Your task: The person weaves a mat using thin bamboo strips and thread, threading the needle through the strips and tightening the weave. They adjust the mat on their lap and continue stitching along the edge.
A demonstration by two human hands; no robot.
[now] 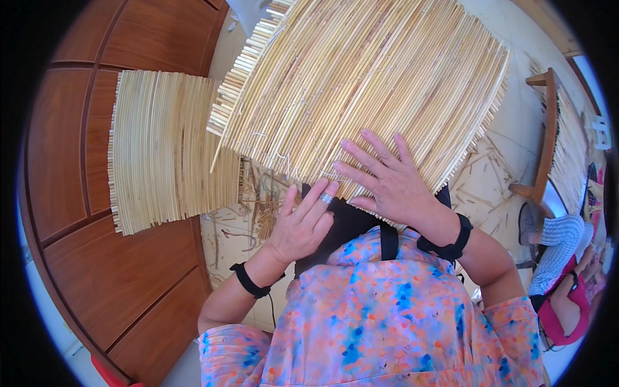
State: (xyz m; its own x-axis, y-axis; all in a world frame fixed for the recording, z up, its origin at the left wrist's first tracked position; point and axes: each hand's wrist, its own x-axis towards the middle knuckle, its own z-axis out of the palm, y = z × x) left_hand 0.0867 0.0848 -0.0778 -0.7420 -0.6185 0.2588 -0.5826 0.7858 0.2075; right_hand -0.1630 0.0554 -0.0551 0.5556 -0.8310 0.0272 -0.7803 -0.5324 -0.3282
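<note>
A large mat of pale reeds laid side by side slants away in front of me, its near edge at my lap. Spread flat on its near part is my right hand, fingers apart and nothing in them. Just left of it, my left hand has its fingertips at the mat's near edge, the fingers loosely extended and a silver band round one of them. Short pale thread ends stick up from the reeds near both hands. One reed juts out past the mat's left corner.
A second reed mat stands at the left against brown wooden panels. Loose reed scraps litter the pale floor. At the right are a wooden frame with reeds and another person's patterned sleeve or trouser leg.
</note>
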